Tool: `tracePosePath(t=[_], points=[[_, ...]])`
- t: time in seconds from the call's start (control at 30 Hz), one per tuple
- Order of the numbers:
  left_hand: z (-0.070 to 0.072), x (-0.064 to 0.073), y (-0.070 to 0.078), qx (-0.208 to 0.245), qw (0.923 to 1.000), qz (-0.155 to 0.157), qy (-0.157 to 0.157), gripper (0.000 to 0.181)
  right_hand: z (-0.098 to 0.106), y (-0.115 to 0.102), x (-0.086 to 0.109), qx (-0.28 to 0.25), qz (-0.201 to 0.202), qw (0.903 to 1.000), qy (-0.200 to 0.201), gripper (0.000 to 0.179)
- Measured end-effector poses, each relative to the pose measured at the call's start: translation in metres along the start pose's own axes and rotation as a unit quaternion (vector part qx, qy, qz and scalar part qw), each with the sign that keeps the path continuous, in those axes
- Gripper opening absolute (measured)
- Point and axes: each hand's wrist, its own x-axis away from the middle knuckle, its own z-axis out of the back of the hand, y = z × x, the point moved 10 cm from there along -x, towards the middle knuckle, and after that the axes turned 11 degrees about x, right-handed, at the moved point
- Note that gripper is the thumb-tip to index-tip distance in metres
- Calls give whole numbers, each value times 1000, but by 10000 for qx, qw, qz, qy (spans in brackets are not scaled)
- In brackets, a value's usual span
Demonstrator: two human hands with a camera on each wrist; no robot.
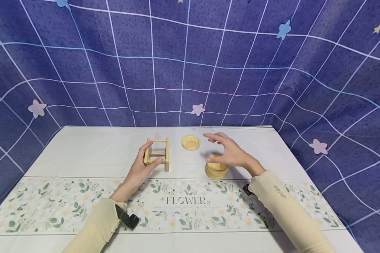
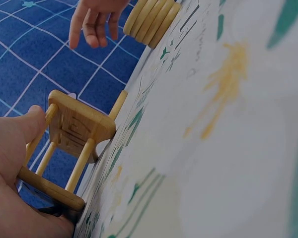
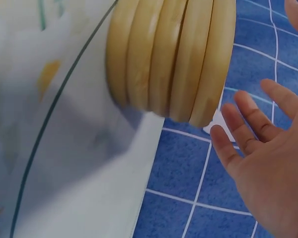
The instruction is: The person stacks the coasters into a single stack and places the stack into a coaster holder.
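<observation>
My left hand (image 1: 138, 172) grips a small wooden coaster rack (image 1: 167, 154), with fingers along its left side and the thumb across the front near the right panel. The left wrist view shows the rack's carved end panel (image 2: 82, 121) and round dowels, with no coasters between them. To the right, a stack of several round wooden coasters (image 1: 216, 173) lies on the table. Over this stack is my right hand (image 1: 232, 151), fingers spread and holding nothing; its fingertips are apart from the coasters (image 3: 169, 59) in the right wrist view.
A single round coaster (image 1: 191, 142) with an engraved face lies flat between the rack and the stack, farther back. The white tablecloth (image 1: 92, 151) has a floral band (image 1: 66, 205) across the front. A blue gridded curtain (image 1: 171, 73) hangs behind the table.
</observation>
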Motion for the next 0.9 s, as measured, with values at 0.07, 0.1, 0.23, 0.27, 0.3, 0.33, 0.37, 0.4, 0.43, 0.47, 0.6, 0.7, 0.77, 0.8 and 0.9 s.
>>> tracePosePath(t=[0.07, 0.1, 0.23, 0.27, 0.3, 0.33, 0.37, 0.4, 0.43, 0.47, 0.6, 0.7, 0.77, 0.8, 0.9], points=[[0, 1, 0, -25, 10000, 19, 10, 89, -1, -3, -3, 50, -52, 10000, -17, 92], [0, 1, 0, -41, 10000, 29, 19, 88, -2, -4, -4, 95, -68, 9999, -18, 93], [0, 1, 1, -53, 10000, 20, 27, 88, -5, -9, -10, 256, -102, 9996, 13, 94], [0, 1, 2, -52, 10000, 5, 16, 88, -6, -10, -12, 305, -98, 9995, 30, 94], [0, 1, 2, -39, 10000, -19, 5, 87, -7, -11, -13, 343, -106, 9993, 40, 94], [0, 1, 2, -23, 10000, -37, -9, 87, -8, -12, -14, 359, -125, 9993, 40, 94], [0, 1, 3, -12, 10000, -52, -20, 87, -9, -14, -16, 380, -145, 9992, 37, 94], [0, 1, 3, -8, 10000, -62, -32, 86, -10, -15, -17, 402, -154, 9991, 26, 94], [0, 1, 3, -5, 10000, -72, -39, 86, -12, -17, -18, 422, -160, 9990, 12, 94], [0, 1, 3, -9, 10000, -75, -48, 86, -13, -19, -19, 428, -159, 9990, -6, 94], [0, 2, 3, -41, 10000, -54, -33, 87, -19, -25, -25, 474, -159, 9987, -58, 95], [0, 2, 3, -40, 10000, -40, -38, 88, -22, -29, -29, 499, -175, 9986, -53, 95], [0, 2, 2, -36, 10000, -36, -40, 88, -24, -30, -32, 512, -217, 9984, -73, 94], [0, 2, 2, -33, 10000, -34, -44, 88, -25, -31, -33, 514, -244, 9983, -88, 94], [0, 2, 2, -55, 10000, -19, -23, 88, -30, -32, -37, 550, -338, 9978, -146, 92]])
